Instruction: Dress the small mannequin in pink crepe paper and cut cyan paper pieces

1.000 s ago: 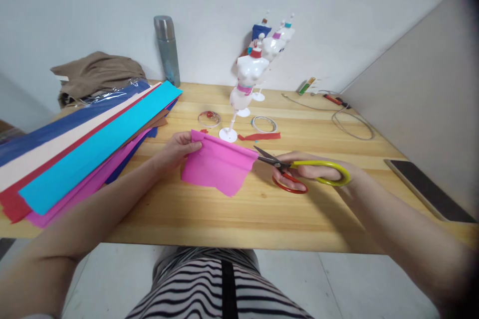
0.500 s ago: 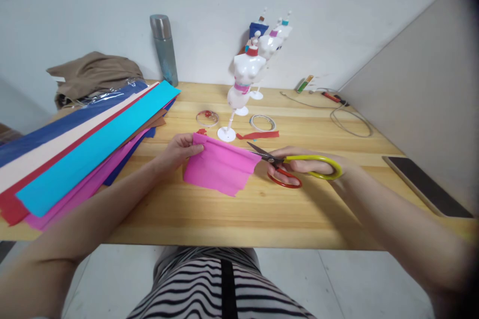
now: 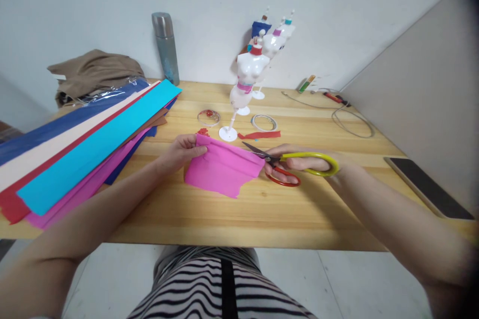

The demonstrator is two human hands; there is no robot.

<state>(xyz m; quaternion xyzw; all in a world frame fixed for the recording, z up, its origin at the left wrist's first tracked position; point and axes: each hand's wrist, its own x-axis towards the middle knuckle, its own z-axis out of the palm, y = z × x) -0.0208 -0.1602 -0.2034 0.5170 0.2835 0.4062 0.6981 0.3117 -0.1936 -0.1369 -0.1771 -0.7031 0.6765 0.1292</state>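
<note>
A piece of pink crepe paper (image 3: 220, 172) hangs from my left hand (image 3: 186, 153), whose thumb and fingers pinch its upper left corner. My right hand (image 3: 295, 159) grips a pair of scissors (image 3: 275, 159) with one yellow and one red handle. The blades are parted at the paper's right end, one above its top edge and the other partly hidden by the paper. Just behind stands a small white mannequin bust (image 3: 252, 67) with a red neck band and a pink waist band.
Coloured paper strips (image 3: 101, 147) lie at the left, before a brown cloth (image 3: 95, 77) and a flask (image 3: 165, 50). Tape rolls (image 3: 264, 122) and a red paper strip (image 3: 260, 135) lie mid-table. More busts (image 3: 275, 42) stand behind; a cable (image 3: 333, 117) and a phone (image 3: 426, 187) are right.
The scissors have moved slightly left against the pink crepe paper, so their blades overlap its right end more. The whole view has shifted slightly.
</note>
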